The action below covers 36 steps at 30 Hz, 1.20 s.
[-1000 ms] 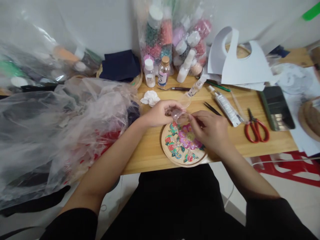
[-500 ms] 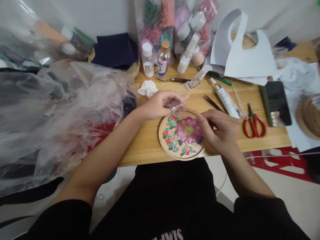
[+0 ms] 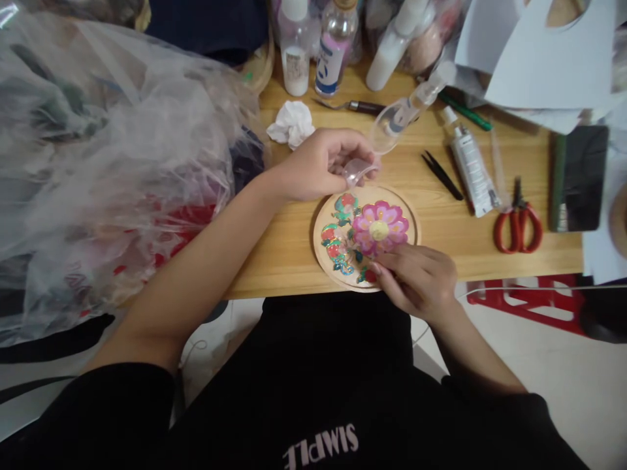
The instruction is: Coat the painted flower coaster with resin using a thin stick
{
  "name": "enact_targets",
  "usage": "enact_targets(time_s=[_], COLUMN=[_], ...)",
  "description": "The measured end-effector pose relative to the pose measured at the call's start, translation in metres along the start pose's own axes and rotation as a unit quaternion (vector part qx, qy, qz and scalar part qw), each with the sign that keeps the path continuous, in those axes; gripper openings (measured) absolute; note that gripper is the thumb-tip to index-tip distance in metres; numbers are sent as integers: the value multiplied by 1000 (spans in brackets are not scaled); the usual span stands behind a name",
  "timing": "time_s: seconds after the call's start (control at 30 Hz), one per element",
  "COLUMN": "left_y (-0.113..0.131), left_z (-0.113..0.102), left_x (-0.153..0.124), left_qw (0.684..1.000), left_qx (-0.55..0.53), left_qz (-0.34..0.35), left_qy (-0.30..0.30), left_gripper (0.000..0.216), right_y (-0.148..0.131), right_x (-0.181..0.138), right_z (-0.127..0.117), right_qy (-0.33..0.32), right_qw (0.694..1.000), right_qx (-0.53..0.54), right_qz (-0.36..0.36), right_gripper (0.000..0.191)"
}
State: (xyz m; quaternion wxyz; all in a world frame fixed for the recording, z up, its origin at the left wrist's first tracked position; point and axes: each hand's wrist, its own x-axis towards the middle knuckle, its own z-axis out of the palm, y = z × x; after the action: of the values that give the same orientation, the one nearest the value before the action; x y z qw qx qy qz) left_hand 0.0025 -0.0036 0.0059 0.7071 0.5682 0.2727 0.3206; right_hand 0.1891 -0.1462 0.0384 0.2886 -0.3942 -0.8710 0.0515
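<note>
A round wooden plate (image 3: 321,261) lies near the table's front edge. On it sit a large pink flower (image 3: 381,227) with a yellow centre and several small red, green and blue flower-and-leaf pieces (image 3: 335,249). My left hand (image 3: 329,160) is closed around a small clear plastic cup (image 3: 356,173), held tilted above the plate's far rim. My right hand (image 3: 418,277) is over the plate's near right side. Its thumb and fingers are pinched together just below the pink flower's lower petals. What they pinch, if anything, is hidden.
Behind the plate are a crumpled white tissue (image 3: 292,124), a dark-handled tool (image 3: 362,106), a clear dish (image 3: 385,134) and several bottles (image 3: 329,62). Black tweezers (image 3: 441,175), a glue tube (image 3: 471,170), red-handled cutters (image 3: 517,228) and a phone (image 3: 578,177) lie right. Plastic bags (image 3: 127,143) fill the left.
My right hand has come down from the flower's upper right to its lower edge; the thin stick at its fingers no longer shows. My left hand still holds the cup. The view has tilted down.
</note>
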Motion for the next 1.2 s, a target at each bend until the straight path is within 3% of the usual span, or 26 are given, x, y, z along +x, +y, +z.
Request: enact_targets(time_s=[0.6,0.8,1.2], left_y=[3,1,2], left_z=[5,3,3], left_x=[1,0,2], left_qw=[998,1000,998], left_qx=[43,22,64], left_qz=[-34,3,-21], left_qy=[27,13,15], left_gripper=[30,30,30], right_y=[-1,-1,0], right_x=[-1,0,-2], right_z=[2,2,-1], right_qy=[-10,-18,-27], right_qw=[1000,1000,1000], right_qx=[3,-4,-11], right_qz=[-8,-9,-10], right_gripper=[9,12,6])
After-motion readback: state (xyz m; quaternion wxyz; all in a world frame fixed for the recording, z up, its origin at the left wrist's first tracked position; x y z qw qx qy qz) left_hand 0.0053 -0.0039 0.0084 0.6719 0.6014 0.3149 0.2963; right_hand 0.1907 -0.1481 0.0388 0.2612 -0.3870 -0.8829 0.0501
